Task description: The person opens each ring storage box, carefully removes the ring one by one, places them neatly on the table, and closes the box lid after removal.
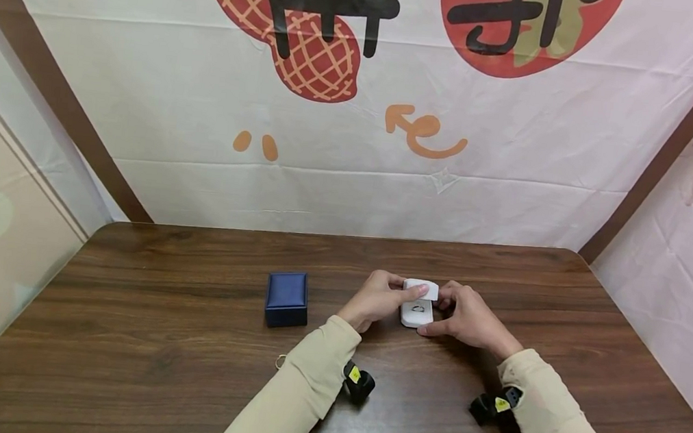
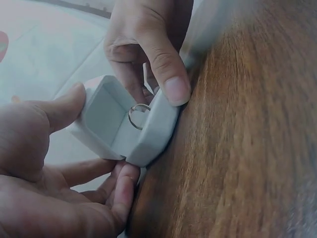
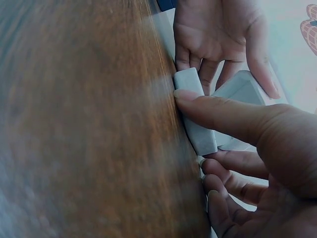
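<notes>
A small white ring box (image 1: pixel 415 321) stands on the table with its lid raised. Inside it a thin ring (image 2: pixel 131 119) sits upright in the slot. My left hand (image 1: pixel 376 300) holds the lid, thumb on its edge, while the other fingers reach beneath and behind the hinge side. From the other side my right hand (image 1: pixel 467 316) grips the base (image 3: pixel 188 78), its thumb (image 3: pixel 198 105) pressing the front wall and its fingers curled at the end and back. The right wrist view hides the ring.
To the left of the hands a closed navy blue box (image 1: pixel 287 297) stands on the brown wooden table (image 1: pixel 155 351). A small gold loop (image 1: pixel 278 363) lies beside the left sleeve, partly covered by it. Behind the table hangs a printed white cloth (image 1: pixel 359 207).
</notes>
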`<state>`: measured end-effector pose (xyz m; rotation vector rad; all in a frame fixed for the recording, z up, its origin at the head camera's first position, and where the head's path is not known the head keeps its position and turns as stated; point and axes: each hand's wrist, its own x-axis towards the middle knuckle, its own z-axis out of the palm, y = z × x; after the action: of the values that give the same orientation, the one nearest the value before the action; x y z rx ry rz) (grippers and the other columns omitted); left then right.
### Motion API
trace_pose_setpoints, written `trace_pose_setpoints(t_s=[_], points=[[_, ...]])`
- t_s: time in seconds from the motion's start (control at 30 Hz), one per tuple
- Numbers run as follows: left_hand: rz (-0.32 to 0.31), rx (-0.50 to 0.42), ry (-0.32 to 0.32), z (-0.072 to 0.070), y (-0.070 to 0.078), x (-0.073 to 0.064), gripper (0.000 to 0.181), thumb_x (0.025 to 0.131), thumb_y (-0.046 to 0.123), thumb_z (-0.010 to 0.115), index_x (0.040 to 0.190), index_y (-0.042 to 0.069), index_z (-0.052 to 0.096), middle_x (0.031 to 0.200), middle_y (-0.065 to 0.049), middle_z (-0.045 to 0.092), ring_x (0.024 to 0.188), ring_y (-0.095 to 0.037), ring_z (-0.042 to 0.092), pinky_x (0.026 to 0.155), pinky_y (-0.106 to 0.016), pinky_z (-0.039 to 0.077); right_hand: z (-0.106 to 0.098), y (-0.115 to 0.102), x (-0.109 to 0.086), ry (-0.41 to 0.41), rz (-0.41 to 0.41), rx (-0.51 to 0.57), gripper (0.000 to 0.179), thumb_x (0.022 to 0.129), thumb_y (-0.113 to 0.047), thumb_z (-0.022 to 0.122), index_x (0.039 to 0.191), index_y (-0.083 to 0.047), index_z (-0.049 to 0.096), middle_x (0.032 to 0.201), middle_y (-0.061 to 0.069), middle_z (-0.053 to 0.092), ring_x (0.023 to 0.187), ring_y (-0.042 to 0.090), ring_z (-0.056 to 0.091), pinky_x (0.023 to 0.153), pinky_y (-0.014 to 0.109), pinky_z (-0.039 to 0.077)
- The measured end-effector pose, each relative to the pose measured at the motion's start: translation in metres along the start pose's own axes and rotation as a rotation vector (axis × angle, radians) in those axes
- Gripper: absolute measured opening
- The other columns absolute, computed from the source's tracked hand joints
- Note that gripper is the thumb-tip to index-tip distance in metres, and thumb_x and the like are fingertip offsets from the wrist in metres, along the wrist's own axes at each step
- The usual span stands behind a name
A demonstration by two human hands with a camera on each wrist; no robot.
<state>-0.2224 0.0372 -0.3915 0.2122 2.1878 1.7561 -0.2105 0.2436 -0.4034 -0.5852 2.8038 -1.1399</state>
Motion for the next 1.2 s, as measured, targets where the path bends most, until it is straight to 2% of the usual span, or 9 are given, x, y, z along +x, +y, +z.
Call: trace_pose_setpoints(t_s=[0.27, 0.43, 0.6, 0.8, 0.97, 1.07, 1.2], points=[[-0.013, 0.021, 0.112, 0.006, 0.0, 0.001, 0.057, 0.094, 0.048, 0.07, 0.11, -0.006, 0.073, 0.113, -0.01, 0.068, 0.101, -0.018, 0.055, 0.089, -0.034, 0.045, 0.0, -0.001, 0.001, -0.013, 0.02, 0.002, 0.04, 0.069, -0.022, 0.096, 0.099, -0.006, 0.075, 0.09, 0.004, 0.061, 0.083, 0.018, 0.057, 0.072, 0.032, 0.046], [0.004, 0.028, 0.129, 0.007, 0.0, -0.001, 0.057, 0.094, 0.049, 0.069, 0.11, -0.006, 0.073, 0.115, -0.012, 0.068, 0.105, -0.02, 0.058, 0.09, -0.036, 0.047, 0.0, 0.0, 0.002, -0.022, 0.035, 0.012, 0.042, 0.069, -0.022, 0.095, 0.102, -0.005, 0.074, 0.091, 0.005, 0.061, 0.083, 0.018, 0.057, 0.073, 0.034, 0.047], [0.022, 0.059, 0.15, 0.001, -0.001, -0.004, 0.06, 0.094, 0.048, 0.071, 0.119, -0.006, 0.07, 0.119, -0.014, 0.068, 0.112, -0.024, 0.061, 0.094, -0.04, 0.05, 0.0, 0.001, 0.002, -0.024, 0.047, 0.021, 0.044, 0.07, -0.022, 0.096, 0.103, -0.003, 0.074, 0.093, 0.005, 0.062, 0.084, 0.018, 0.057, 0.074, 0.035, 0.047], [0.104, 0.135, 0.216, -0.008, -0.001, -0.01, 0.048, 0.09, 0.038, 0.078, 0.117, -0.001, 0.071, 0.108, -0.011, 0.07, 0.099, -0.022, 0.065, 0.086, -0.037, 0.053, 0.0, 0.0, 0.002, -0.015, 0.053, 0.019, 0.045, 0.069, -0.022, 0.096, 0.104, -0.002, 0.074, 0.092, 0.005, 0.062, 0.084, 0.019, 0.057, 0.074, 0.035, 0.048], [0.196, 0.165, 0.258, -0.011, -0.001, -0.019, 0.027, 0.086, 0.02, 0.082, 0.102, 0.0, 0.074, 0.094, -0.009, 0.072, 0.084, -0.018, 0.066, 0.075, -0.031, 0.054, 0.001, -0.002, 0.001, -0.01, 0.064, 0.017, 0.047, 0.07, -0.022, 0.095, 0.105, -0.001, 0.073, 0.092, 0.005, 0.062, 0.084, 0.019, 0.057, 0.074, 0.034, 0.048], [0.236, 0.169, 0.265, -0.009, -0.002, -0.023, 0.016, 0.082, 0.011, 0.083, 0.091, 0.0, 0.075, 0.082, -0.007, 0.072, 0.073, -0.014, 0.066, 0.068, -0.027, 0.054, 0.001, -0.001, 0.0, -0.01, 0.06, 0.021, 0.046, 0.07, -0.021, 0.095, 0.105, -0.001, 0.073, 0.092, 0.005, 0.062, 0.084, 0.019, 0.057, 0.074, 0.034, 0.047], [0.247, 0.195, 0.251, 0.0, -0.005, -0.025, 0.012, 0.078, 0.007, 0.084, 0.084, 0.0, 0.076, 0.075, -0.004, 0.071, 0.064, -0.007, 0.063, 0.062, -0.023, 0.052, 0.002, 0.0, 0.0, -0.01, 0.052, 0.022, 0.046, 0.07, -0.022, 0.095, 0.104, -0.001, 0.073, 0.092, 0.006, 0.062, 0.085, 0.019, 0.057, 0.074, 0.035, 0.047]])
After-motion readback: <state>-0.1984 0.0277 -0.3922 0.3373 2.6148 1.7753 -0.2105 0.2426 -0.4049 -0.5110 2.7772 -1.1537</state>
